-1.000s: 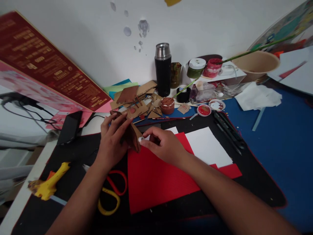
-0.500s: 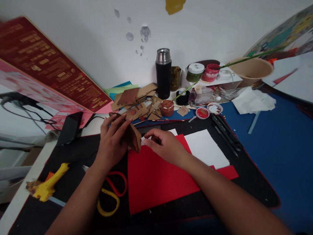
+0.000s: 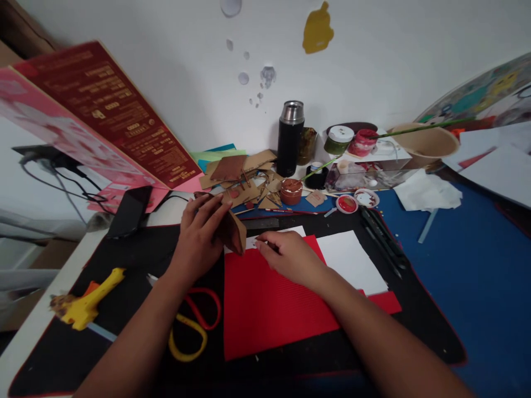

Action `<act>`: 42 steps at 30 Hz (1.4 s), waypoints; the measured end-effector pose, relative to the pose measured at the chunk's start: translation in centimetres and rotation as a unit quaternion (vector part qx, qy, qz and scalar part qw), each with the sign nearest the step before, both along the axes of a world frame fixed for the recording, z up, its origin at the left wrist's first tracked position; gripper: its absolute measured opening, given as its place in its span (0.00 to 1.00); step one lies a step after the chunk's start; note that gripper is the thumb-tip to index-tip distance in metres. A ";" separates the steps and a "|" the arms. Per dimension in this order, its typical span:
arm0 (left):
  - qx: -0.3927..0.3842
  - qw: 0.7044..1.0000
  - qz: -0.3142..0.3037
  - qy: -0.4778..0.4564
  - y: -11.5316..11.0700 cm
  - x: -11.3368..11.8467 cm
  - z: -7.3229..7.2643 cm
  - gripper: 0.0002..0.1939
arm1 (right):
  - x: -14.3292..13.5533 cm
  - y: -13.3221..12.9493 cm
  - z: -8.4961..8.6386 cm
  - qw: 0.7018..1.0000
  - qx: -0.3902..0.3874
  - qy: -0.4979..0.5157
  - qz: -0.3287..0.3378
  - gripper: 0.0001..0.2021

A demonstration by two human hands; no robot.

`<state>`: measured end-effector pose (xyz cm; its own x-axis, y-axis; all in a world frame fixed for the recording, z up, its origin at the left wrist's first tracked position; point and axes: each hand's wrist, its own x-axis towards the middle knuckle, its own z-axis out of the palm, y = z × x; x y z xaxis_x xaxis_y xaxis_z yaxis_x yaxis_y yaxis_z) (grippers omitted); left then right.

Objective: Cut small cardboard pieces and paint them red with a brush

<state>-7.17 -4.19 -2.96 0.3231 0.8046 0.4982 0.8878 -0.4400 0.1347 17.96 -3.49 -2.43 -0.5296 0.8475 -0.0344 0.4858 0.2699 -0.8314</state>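
My left hand (image 3: 200,235) grips a folded brown cardboard piece (image 3: 235,228) from above, its fingers over the top. Just right of the cardboard, my right hand (image 3: 286,251) is closed in a pinch above the top of a red corrugated sheet (image 3: 274,304); whatever is between its fingertips is too small to make out. White paper (image 3: 348,257) lies under and to the right of the red sheet. Scissors (image 3: 188,337) with red and yellow handles rest beside my left forearm.
A yellow glue gun (image 3: 89,304) and a phone (image 3: 130,213) lie at the left. Behind the hands are cardboard scraps (image 3: 228,167), a black flask (image 3: 289,141) and paint jars (image 3: 291,190). Black pens (image 3: 381,237) and crumpled tissue (image 3: 429,189) are at the right.
The view has tilted upward and shifted left, so things appear lower and to the right. My right hand's fingertips are slightly farther from the cardboard, while my left hand keeps its hold.
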 end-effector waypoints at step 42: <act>-0.003 0.999 -0.024 -0.028 0.1 0.2 -0.1 0.44 | 0.9 -0.3 0.6 0.985 0.081 -0.127 0.085 0.06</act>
